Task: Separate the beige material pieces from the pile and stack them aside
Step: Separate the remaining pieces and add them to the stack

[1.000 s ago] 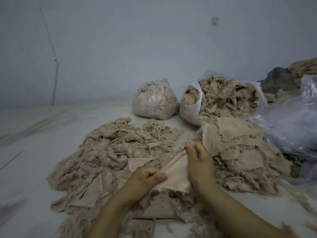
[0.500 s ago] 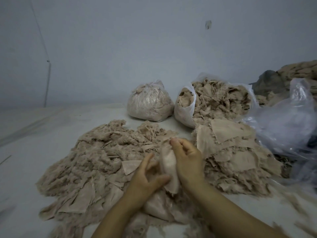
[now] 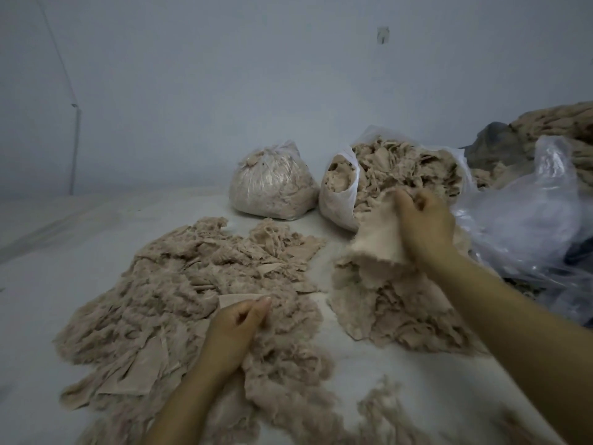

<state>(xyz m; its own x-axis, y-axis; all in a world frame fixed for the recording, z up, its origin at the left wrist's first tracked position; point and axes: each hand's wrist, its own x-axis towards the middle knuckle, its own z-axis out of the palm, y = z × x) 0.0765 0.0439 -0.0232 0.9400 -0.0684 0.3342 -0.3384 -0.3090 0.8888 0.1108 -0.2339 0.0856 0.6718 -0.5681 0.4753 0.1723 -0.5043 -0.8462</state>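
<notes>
Right hand [image 3: 423, 220] pinched beige piece [image 3: 378, 239], held it over side stack [image 3: 401, 303] near worktop's right edge. Left hand [image 3: 237, 329] curled, pinching fluff on pile [image 3: 179, 290] in middle. Best: lay piece flat, smooth it, keep fluff off.

2 hands [image 3: 236, 329] — 2 beige heaps [image 3: 179, 293], 2 filled bags [image 3: 272, 187], 1 loose plastic sheet [image 3: 526, 220].

pile [image 3: 179, 303]: beige, fuzzy | held piece [image 3: 377, 239]: pale beige | tied bag [image 3: 272, 184]: clear | wall [image 3: 224, 75]: grey-white
</notes>
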